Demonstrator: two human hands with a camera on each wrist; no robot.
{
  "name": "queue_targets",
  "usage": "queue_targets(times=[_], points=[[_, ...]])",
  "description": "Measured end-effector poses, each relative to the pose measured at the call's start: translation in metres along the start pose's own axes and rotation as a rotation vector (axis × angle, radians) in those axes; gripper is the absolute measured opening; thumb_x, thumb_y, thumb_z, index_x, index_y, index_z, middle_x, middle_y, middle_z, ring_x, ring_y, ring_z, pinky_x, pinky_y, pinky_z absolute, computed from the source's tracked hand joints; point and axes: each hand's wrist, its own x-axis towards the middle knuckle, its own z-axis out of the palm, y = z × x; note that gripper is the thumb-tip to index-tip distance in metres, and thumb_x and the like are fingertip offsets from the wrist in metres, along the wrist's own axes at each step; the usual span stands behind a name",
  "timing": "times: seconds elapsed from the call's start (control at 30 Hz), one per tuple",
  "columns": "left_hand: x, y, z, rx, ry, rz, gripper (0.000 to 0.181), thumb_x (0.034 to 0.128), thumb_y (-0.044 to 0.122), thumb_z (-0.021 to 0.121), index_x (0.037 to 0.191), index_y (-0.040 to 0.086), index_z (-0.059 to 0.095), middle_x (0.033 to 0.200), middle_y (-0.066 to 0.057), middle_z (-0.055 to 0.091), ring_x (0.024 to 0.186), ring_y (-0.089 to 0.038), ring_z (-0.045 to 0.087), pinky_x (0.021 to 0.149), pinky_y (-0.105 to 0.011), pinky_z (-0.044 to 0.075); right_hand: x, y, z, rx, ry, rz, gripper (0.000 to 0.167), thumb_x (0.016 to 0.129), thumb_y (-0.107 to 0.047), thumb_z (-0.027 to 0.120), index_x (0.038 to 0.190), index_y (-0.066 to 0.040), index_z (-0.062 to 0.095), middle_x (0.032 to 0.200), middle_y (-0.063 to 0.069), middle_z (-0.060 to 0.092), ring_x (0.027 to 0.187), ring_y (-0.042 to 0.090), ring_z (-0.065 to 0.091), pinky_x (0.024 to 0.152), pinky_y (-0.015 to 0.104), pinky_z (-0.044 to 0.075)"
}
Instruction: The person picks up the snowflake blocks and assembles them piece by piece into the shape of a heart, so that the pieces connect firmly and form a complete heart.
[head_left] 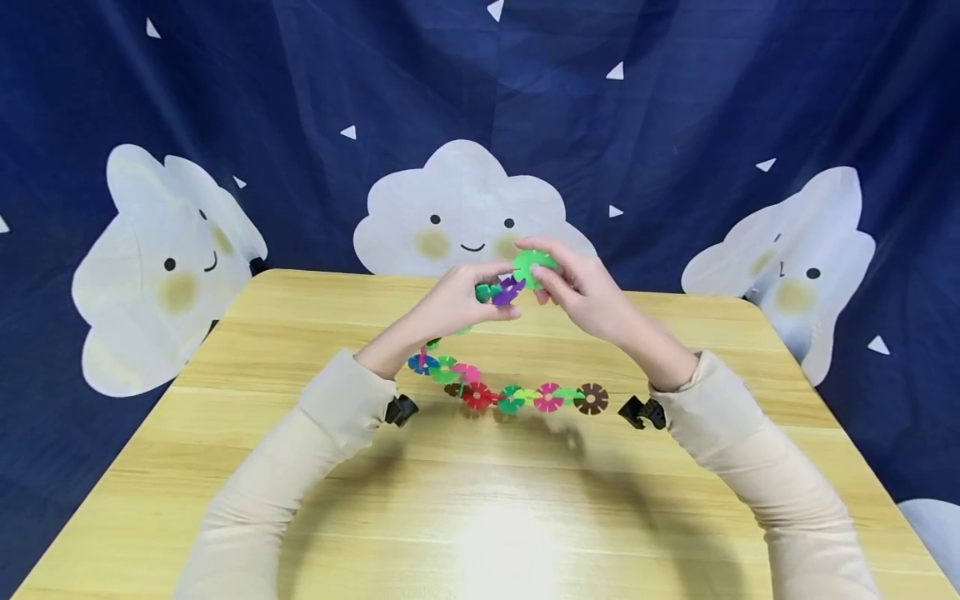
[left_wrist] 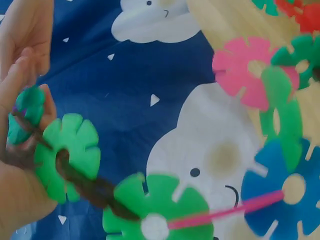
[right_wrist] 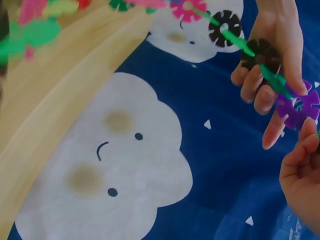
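Note:
In the head view, my left hand (head_left: 455, 302) grips the raised end of a chain of notched plastic snowflake discs, with a purple disc (head_left: 507, 292) at its fingertips. My right hand (head_left: 587, 293) pinches a bright green disc (head_left: 523, 263) right beside the purple one; whether the two discs interlock cannot be made out. From the left hand the chain drops past a blue disc (head_left: 422, 364) and runs rightward through a red disc (head_left: 477, 397) to a brown disc (head_left: 592, 399). The right wrist view shows the purple disc between both hands, the green one mostly cut off.
A wood-grain table (head_left: 480, 475) lies under the arms. Black wrist-worn devices (head_left: 401, 410) sit by both cuffs, near the chain's level. Behind the table hangs a dark blue curtain (head_left: 480, 83) with smiling clouds and small white triangles.

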Motion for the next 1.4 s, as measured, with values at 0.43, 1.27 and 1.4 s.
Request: queue_targets(times=[0.43,1.27,1.4], points=[[-0.008,-0.008,0.003,-0.131,0.033,0.131,0.069,0.0773,0.054,0.059,0.124,0.003,0.055,0.092,-0.009,0.063,0.065,-0.017,0.05,0.057,-0.026,0.04,-0.002,0.0,-0.003,-0.067,-0.014,-0.154,0.031,0.088,0.009,0.05,0.117,0.001,0.054,0.064,0.005,0.056,0.054,0.009,0.048,0.042,0.022,0.031],[-0.004,0.013,0.002,-0.13,0.097,0.132,0.032,0.0878,0.015,0.061,0.118,0.005,0.061,0.096,-0.007,0.066,0.071,-0.014,0.054,0.064,-0.025,0.045,0.003,0.008,0.004,-0.116,0.081,-0.355,0.032,0.096,-0.023,0.035,0.114,0.002,0.043,0.066,0.009,0.049,0.058,0.015,0.046,0.053,0.023,0.037],[-0.002,0.011,-0.001,-0.141,0.082,0.083,0.041,0.0868,0.016,0.062,0.126,0.006,0.054,0.102,-0.009,0.066,0.078,-0.015,0.06,0.067,-0.029,0.049,-0.001,0.006,-0.001,-0.1,-0.004,-0.256,0.034,0.096,-0.022,0.038,0.121,0.002,0.041,0.069,0.009,0.053,0.061,0.016,0.049,0.054,0.024,0.039]])
